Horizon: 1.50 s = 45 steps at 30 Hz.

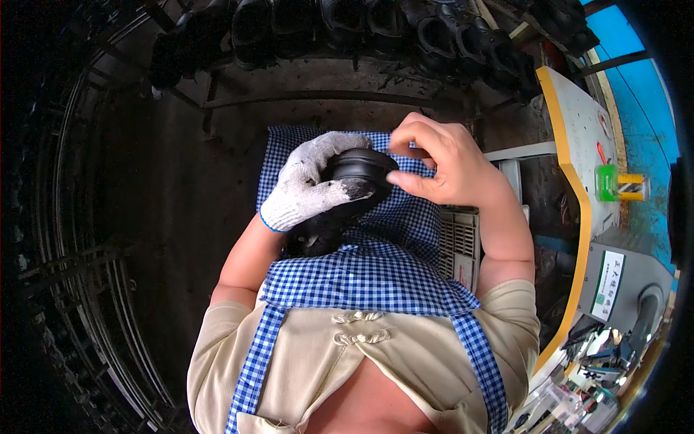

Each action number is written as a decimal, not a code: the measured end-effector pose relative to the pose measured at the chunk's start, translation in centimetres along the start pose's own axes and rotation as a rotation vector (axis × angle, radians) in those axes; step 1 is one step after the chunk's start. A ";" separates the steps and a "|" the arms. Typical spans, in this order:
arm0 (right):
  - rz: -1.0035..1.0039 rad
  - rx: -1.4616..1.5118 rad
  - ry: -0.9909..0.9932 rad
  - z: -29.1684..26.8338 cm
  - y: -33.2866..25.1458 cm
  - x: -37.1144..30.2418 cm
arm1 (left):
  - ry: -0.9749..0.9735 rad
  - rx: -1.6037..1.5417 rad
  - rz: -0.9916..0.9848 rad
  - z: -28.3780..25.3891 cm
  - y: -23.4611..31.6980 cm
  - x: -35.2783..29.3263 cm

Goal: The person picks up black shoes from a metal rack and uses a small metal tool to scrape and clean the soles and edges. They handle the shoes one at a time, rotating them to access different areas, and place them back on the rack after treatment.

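My left hand [311, 177], in a pale knitted glove with a dark-stained thumb, is closed around a black shoe [361, 168]. The shoe's rounded, ridged end points up and to the right, over my lap. Its lower part runs down past the glove in deep shadow, so its shape there is hard to make out. My bare right hand [448, 163] is just right of that rounded end. Its fingers are curled, with a gap between thumb and forefinger; the thumb tip is at the shoe's edge. Nothing shows between these fingers.
A blue checked apron [361, 282] covers my lap. Several black shoes [343, 25] line a rack ahead. At the right stands a yellow-edged table [571, 152] with a green-and-yellow container [622, 184] and a grey machine [625, 278]. A pale plastic crate [459, 242] sits below; metal racks [108, 304] stand left.
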State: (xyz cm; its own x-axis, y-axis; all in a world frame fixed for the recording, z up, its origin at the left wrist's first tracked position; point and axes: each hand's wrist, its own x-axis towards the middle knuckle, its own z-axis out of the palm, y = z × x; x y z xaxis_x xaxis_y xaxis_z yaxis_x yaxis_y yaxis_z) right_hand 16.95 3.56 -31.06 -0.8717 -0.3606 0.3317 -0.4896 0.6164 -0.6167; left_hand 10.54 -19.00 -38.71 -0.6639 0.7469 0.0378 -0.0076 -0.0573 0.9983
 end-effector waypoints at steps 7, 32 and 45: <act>-0.132 -0.161 0.073 1.1 -0.1 -2.4 | 0.034 -0.018 0.049 0.1 0.0 -0.2; -0.081 -0.285 -0.249 -0.4 -0.4 -0.5 | -0.016 0.301 0.188 1.4 -1.1 0.8; 0.034 -0.179 0.091 2.9 -0.5 -4.3 | 0.190 -0.016 -0.014 -0.1 0.3 -0.6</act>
State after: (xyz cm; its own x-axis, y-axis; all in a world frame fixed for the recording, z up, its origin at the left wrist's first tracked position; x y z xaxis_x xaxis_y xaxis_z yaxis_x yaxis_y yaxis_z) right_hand 21.02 2.77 -34.30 -0.8819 -0.2781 0.3808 -0.4483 0.7448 -0.4943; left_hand 10.86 -19.59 -38.42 -0.7927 0.6094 0.0134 -0.0290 -0.0596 0.9978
